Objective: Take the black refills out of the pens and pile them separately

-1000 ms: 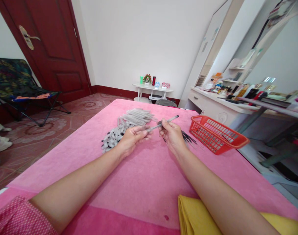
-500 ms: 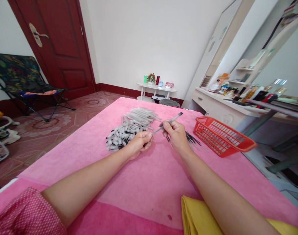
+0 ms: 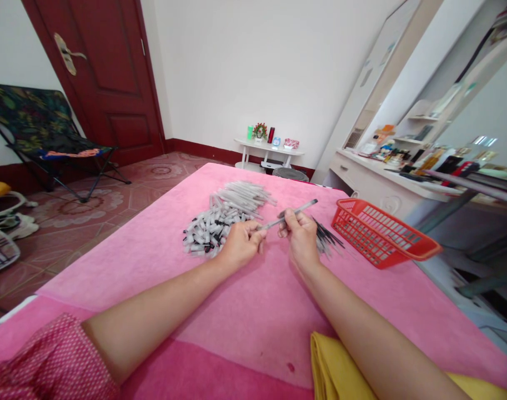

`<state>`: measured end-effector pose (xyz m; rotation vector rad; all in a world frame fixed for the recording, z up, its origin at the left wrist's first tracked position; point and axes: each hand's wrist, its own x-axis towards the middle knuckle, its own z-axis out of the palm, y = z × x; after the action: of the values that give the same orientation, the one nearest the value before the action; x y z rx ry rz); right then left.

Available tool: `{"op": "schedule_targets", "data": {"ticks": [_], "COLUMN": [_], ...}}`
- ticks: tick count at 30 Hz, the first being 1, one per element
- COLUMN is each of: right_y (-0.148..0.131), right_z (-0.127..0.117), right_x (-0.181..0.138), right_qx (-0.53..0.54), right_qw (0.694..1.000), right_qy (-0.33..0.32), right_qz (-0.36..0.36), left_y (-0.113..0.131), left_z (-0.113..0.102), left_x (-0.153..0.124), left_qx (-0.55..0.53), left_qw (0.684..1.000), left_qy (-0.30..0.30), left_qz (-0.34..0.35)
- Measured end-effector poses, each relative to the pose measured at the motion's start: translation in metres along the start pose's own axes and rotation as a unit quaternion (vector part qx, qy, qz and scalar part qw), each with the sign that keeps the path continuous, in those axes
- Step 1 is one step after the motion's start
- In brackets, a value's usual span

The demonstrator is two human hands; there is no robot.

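Gripping grey pen barrel (image 3: 292, 211) in closed right hand (image 3: 301, 240), above middle of pink table (image 3: 245, 311). Pinching its lower end with curled left hand (image 3: 241, 244). Hemmed by pen-part pile (image 3: 224, 214) left, black refills (image 3: 327, 238) and red basket (image 3: 382, 236) right. Bare cloth toward near edge.

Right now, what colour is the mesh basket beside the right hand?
Orange-red. The basket shows best in the head view, the only one here.

place: home bedroom | signs: dressing table (image 3: 374, 180), folding chair (image 3: 36, 128), door (image 3: 107, 78)
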<state>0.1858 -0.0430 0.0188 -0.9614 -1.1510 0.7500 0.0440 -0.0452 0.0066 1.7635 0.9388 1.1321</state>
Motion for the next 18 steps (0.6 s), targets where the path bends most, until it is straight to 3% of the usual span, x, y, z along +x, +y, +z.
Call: {"op": "schedule_targets", "data": {"ticks": [3, 7, 9, 11, 13, 15, 18], "right_y": [-0.001, -0.010, -0.019, -0.031, -0.042, -0.050, -0.052], "right_z": [0.006, 0.008, -0.002, -0.022, -0.050, -0.084, -0.133], "right_x": [-0.004, -0.002, 0.009, 0.025, 0.042, 0.057, 0.071], "right_qx": [-0.071, -0.179, -0.225, -0.287, -0.397, -0.512, -0.634], "right_qw": [0.997, 0.978, 0.968, 0.950, 0.902, 0.830, 0.737], "right_qy": [-0.015, -0.099, -0.088, -0.024, 0.079, 0.158, 0.208], "right_qz": [-0.007, -0.039, -0.072, -0.118, -0.152, -0.157, -0.107], "left_y": [-0.001, -0.009, -0.014, -0.018, -0.019, -0.020, -0.020], "left_z": [0.005, 0.008, 0.007, 0.006, 0.004, 0.003, 0.003], "left_x": [-0.002, -0.004, -0.004, -0.003, -0.003, -0.002, -0.001], "left_qx": [0.052, 0.130, 0.135, 0.135, 0.139, 0.141, 0.146], "left_qw": [0.998, 0.987, 0.983, 0.981, 0.979, 0.978, 0.978], "left_qy": [-0.018, -0.062, -0.094, -0.114, -0.116, -0.116, -0.115], "left_qz": [0.019, 0.071, 0.077, 0.083, 0.093, 0.098, 0.097]}}
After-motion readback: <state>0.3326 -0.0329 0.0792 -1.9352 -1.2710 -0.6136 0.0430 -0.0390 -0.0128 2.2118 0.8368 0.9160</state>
